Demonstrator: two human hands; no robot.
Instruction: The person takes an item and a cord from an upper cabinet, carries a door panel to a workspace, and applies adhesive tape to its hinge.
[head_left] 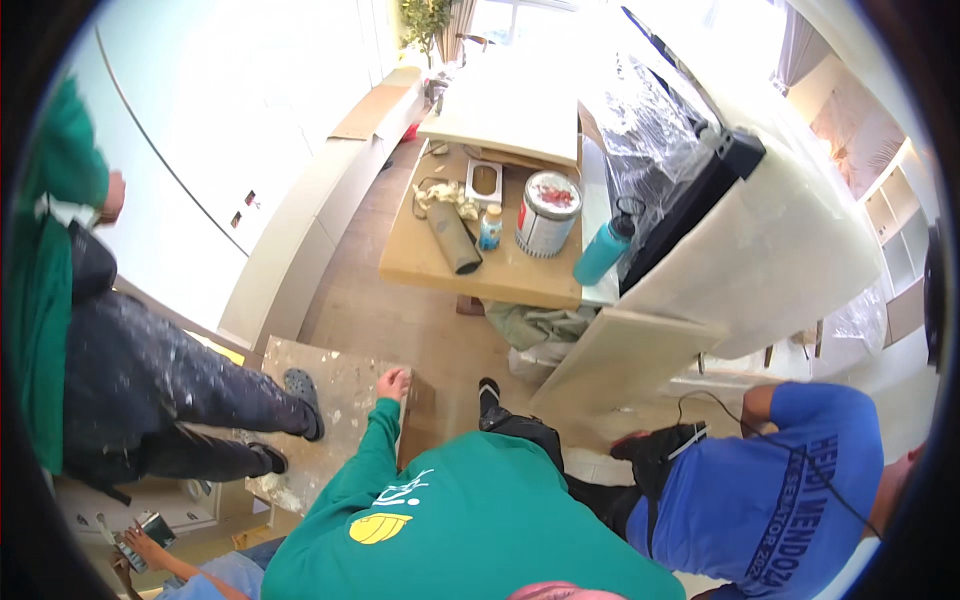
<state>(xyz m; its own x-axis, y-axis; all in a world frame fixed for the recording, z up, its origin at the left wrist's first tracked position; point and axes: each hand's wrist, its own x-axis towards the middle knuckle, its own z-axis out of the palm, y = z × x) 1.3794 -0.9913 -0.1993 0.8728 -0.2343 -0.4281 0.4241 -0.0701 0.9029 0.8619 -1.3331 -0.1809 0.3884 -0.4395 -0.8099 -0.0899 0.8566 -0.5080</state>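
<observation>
My left hand [393,383] is by the right edge of a paint-spattered board platform [335,385], at the end of my green sleeve. Its fingers look curled in, and I see nothing in them. Whether it rests on the edge or hovers just over it, I cannot tell. My right hand is out of the picture; the right side of my body hides that arm. Ahead is a tan-topped table [510,280] bearing a paint can [548,215] with a red-smeared lid, a teal water bottle [604,250], a small bottle [489,228] and a grey-brown roll [452,237].
A person in spotted trousers [130,370] stands on the platform at left. At lower left another person's hands [145,548] hold a dark green and white object. Someone in a blue shirt [770,500] is close on my right, near a leaning pale panel [625,360]. Clear plastic [650,130] drapes behind.
</observation>
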